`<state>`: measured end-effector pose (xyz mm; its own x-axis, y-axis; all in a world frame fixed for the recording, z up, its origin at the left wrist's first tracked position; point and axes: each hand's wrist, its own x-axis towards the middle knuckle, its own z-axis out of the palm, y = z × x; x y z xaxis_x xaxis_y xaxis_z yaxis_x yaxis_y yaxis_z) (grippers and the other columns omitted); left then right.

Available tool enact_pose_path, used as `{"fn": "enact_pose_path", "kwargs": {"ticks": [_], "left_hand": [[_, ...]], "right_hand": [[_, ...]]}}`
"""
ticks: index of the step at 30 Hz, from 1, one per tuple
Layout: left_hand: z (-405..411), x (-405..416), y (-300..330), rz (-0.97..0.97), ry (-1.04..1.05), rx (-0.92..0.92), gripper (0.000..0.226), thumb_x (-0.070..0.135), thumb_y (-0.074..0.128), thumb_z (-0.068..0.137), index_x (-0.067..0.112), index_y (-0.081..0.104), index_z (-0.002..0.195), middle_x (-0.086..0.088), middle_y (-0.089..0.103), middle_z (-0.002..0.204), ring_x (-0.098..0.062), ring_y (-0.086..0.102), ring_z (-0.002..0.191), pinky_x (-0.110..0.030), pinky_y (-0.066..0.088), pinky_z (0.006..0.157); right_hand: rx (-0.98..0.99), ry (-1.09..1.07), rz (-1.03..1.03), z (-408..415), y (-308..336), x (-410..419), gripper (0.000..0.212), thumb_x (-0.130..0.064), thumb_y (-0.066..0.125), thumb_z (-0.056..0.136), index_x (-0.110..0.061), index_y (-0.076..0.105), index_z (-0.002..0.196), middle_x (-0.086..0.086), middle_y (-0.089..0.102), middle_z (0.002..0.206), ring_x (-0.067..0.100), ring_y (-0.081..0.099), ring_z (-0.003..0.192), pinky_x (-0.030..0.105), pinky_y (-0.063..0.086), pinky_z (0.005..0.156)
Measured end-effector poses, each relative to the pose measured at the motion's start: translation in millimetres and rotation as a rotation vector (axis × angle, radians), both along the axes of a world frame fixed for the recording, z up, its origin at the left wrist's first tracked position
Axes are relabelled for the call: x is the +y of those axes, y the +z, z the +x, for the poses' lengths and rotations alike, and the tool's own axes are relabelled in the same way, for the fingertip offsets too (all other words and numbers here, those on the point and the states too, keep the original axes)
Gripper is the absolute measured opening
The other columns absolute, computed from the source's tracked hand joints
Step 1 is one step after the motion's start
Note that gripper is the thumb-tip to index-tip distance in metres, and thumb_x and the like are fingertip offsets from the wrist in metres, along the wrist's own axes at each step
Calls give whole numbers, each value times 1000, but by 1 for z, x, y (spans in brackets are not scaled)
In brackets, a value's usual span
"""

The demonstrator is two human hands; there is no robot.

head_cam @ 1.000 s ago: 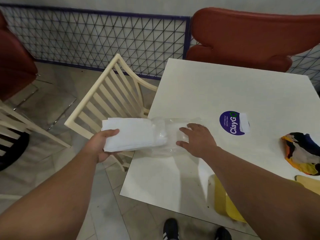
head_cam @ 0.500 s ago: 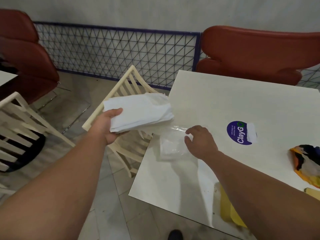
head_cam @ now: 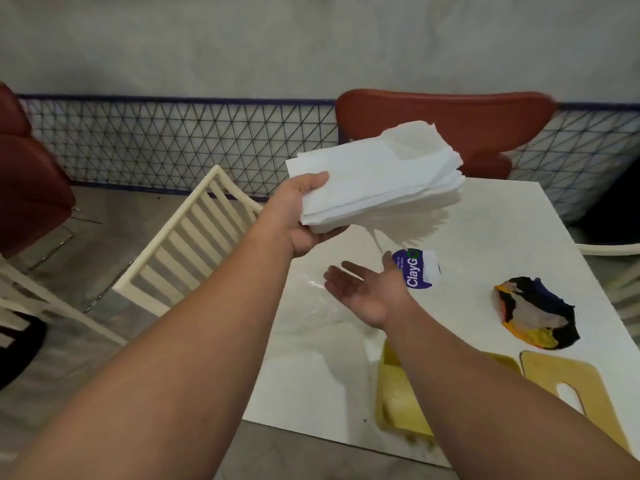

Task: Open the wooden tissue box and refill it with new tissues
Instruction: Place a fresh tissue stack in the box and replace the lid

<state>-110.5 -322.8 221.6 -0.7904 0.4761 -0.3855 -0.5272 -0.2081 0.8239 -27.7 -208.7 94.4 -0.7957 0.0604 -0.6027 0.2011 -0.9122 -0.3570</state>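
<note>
While the tissues (head_cam: pixel 377 178) are held clear of the table (head_cam: pixel 485 223), the refill itself has not begun. The left hand (head_cam: pixel 298 216) grips the stack at its near end, thumb on top and fingers underneath, with the far end projecting unsupported up and away from the palm. The stack appears bare, with no wrapper visible around it. The bottom sheets sag and fan slightly at the free end.

Below and to the right of the left hand, the right hand (head_cam: pixel 367 289) is empty, palm up and fingers spread, just above the table. Directly beneath and to the left of that hand lies a clear wrapper (head_cam: pixel 311 306), flattened on the table; it appears empty.

Nearer the person than the right hand, partly hidden by the right forearm, stands the box (head_cam: pixel 394 403), its yellowish interior exposed. Just to its right lies the lid (head_cam: pixel 554 379), flat on the table, with its slot facing up. Whether any old tissues remain in the box cannot be determined, as the forearm covers most of it.

Status, as judged from this layout:
- Box opened: done.
- Tissues unwrapped: apparently done.
- Stack placed in box: not done.
- Lid refitted: not done.

Beyond the right hand are a round sticker (head_cam: pixel 414 270) and, further right, a multicoloured cloth (head_cam: pixel 536 313). Neither lies between the stack and the box.
</note>
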Motion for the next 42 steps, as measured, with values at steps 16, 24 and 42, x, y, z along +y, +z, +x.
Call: {"fn": "enact_pose_path", "kwargs": {"ticks": [16,24,42], "left_hand": [[133,58,-72,-393,-100,-53,27,18,71,81,7,62,104,-14,69,101,-34,67,89,-48,58,72],[170,58,-96,-633,-195,25,34,19,79,73,5,66,101,-12,72,99,-31,69,89,-48,56,83],[182,76,-152,-1445,-539,687,10,26,58,79,22,53,86,5,55,86,-17,52,78,-27,41,63]], "right_hand": [[-3,254,711,159,26,171,81,-48,84,56,-15,58,125,6,71,113,27,69,101,46,54,86],[-178,338,1052,198,-11,172,75,-35,92,52,-20,61,118,1,71,108,24,71,91,45,60,78],[-657,915,2164,199,-31,108,50,-55,60,83,-17,53,115,2,61,107,21,53,103,32,42,79]]}}
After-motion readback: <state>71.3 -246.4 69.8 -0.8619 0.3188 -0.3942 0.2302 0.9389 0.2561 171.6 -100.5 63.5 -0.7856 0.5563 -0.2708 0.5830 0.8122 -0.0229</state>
